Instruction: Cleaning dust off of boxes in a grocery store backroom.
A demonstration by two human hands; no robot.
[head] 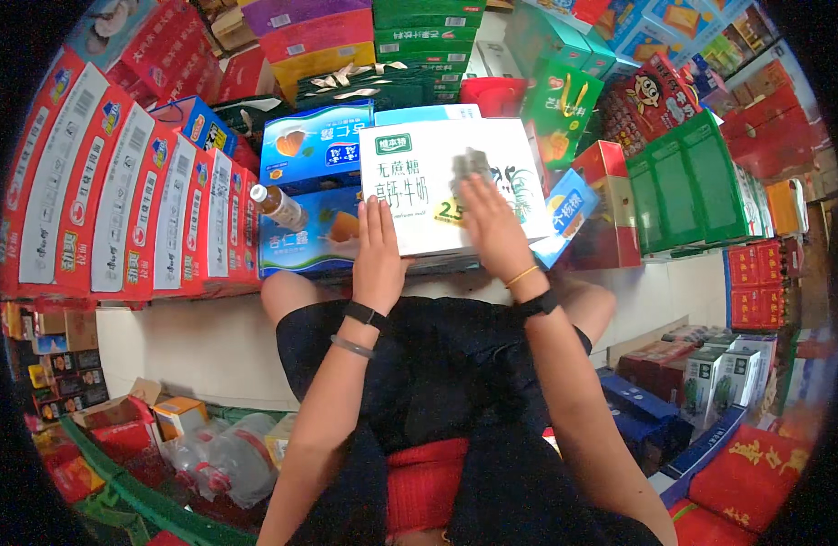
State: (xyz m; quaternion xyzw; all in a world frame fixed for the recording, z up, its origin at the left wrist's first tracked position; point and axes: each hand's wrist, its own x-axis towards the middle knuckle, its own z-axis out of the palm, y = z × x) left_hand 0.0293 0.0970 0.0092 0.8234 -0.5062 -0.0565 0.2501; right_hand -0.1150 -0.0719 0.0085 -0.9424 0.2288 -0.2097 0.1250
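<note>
A white milk carton box (405, 225) with printed writing and a cow picture lies flat before me, on top of other boxes. My left hand (378, 252) holds its near left corner, fingers flat on the top face and thumb over the front edge. On the right half of that face, my right hand (490, 222) presses a grey cloth (470, 167) under its fingertips; the cloth is blurred. Blue almond drink boxes (309, 242) lie just left of the white box. A small brown bottle with a white cap (279, 207) rests tilted on them.
Red noodle cartons (70, 198) line the left side. Dark green gift bags with ribbon handles (364, 82) lie beyond the blue boxes. Green cartons (692, 181) stand at right, near a blue box (565, 211). Clear plastic bottles in wrap (227, 454) lie behind me at lower left.
</note>
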